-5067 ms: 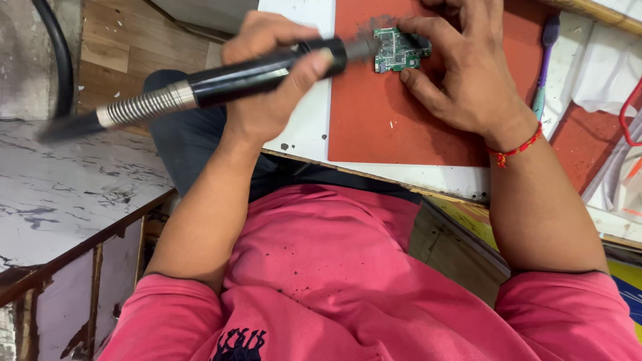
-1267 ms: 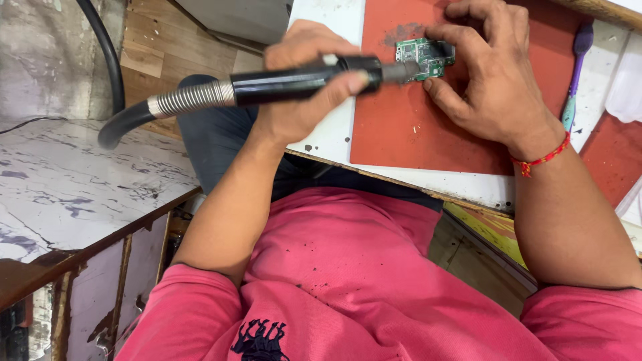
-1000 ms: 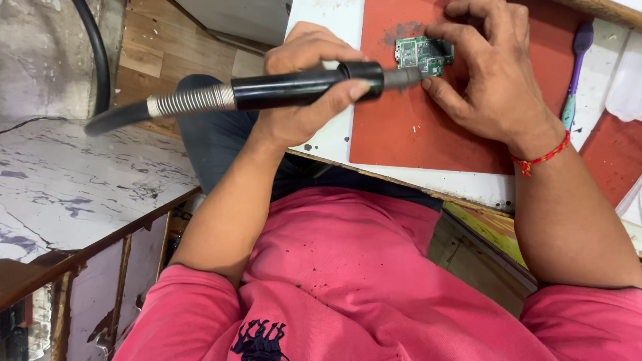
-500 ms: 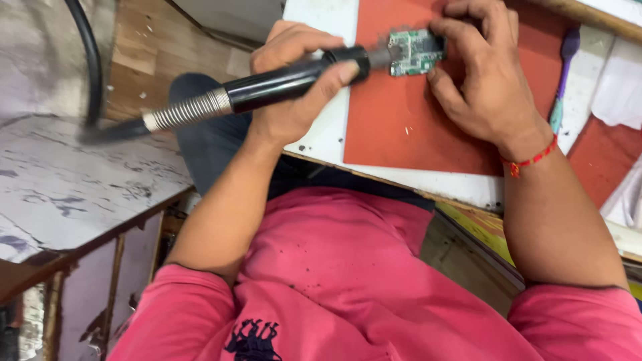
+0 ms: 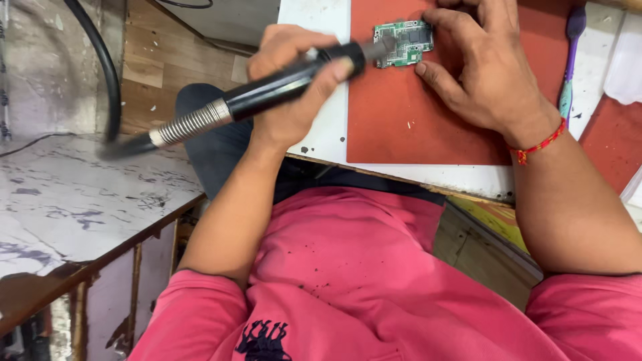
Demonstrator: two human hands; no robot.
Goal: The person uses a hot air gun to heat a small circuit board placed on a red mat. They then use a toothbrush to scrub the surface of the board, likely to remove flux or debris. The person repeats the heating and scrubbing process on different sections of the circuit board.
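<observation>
Glossy black plastic handpiece (image 5: 294, 83), coiled metal collar (image 5: 190, 124), matt red mat (image 5: 414, 120)

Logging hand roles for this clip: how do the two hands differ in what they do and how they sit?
The left hand is closed in a fist-like grip around the black handpiece tool; the right hand lies open, fingers spread, steadying the small green circuit board. Only the right wrist wears a red thread bracelet. Both work over the red mat.
</observation>
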